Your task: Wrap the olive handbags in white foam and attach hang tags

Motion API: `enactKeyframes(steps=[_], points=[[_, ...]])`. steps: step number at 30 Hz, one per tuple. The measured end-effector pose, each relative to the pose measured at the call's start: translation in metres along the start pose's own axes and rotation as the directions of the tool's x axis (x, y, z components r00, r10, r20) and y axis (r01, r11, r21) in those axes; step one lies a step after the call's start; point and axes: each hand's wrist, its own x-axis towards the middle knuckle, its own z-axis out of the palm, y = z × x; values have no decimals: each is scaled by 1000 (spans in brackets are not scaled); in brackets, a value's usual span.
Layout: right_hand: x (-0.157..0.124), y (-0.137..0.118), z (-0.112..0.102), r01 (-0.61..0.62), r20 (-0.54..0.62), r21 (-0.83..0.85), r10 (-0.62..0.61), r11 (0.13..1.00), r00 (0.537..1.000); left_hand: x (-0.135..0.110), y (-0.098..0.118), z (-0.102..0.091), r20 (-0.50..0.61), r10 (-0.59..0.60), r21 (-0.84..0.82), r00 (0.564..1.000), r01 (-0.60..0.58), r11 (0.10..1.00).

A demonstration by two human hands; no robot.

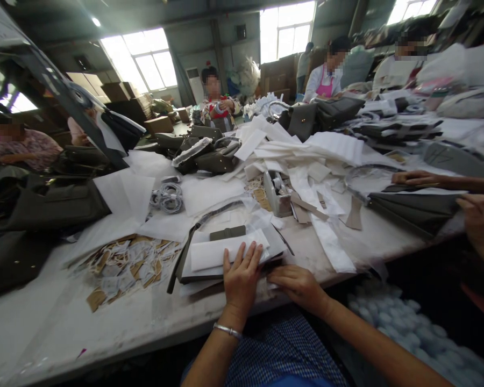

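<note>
"What's off to your left?"

"Dark bags point(60, 199), then a loose heap of tags point(133, 269) on the table point(44, 330)."

"In front of you?"

"My work bag point(184, 263), lying just right of the tags with a white sheet point(210, 258) on top. My left hand point(241, 274) presses flat on that sheet, fingers extended, clasping nothing."

"Your right hand point(300, 285)?"

"At the bag's near right corner; I can't tell whether it's pinching anything."

"Farther right?"

"A co-worker's hand point(417, 178) on another dark bag point(415, 210)."
</note>
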Motion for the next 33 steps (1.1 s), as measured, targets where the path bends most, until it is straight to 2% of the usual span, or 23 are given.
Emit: enactKeyframes(steps=[3,8,16,20,23,27,29,33], points=[[-6,-11,3,-66,-65,17,67,998,996,1,0,2,-21,1,7,1000,-1,1000],[-18,-41,1,-145,-100,23,146,989,984,3,1,4,-25,-17,12,1000,17,1000],[-26,-72,-11,-130,-107,-17,127,991,986,-2,2,2,0,1,5,1000,-1,1000],[-15,-78,-27,-85,-64,-36,82,996,995,-8,3,5,-1,32,5,999,-32,999],[7,-74,-41,-76,-40,-30,75,997,996,-12,6,7,-23,57,4,998,-57,998],[44,-54,-54,-56,7,-45,57,997,998,-14,10,7,-57,80,28,995,-78,997],[60,-40,-55,-72,16,-43,73,996,997,-14,11,6,-77,78,32,994,-76,997],[85,-11,-46,-179,18,-52,180,982,983,-14,12,5,-107,66,-5,992,-67,998]])
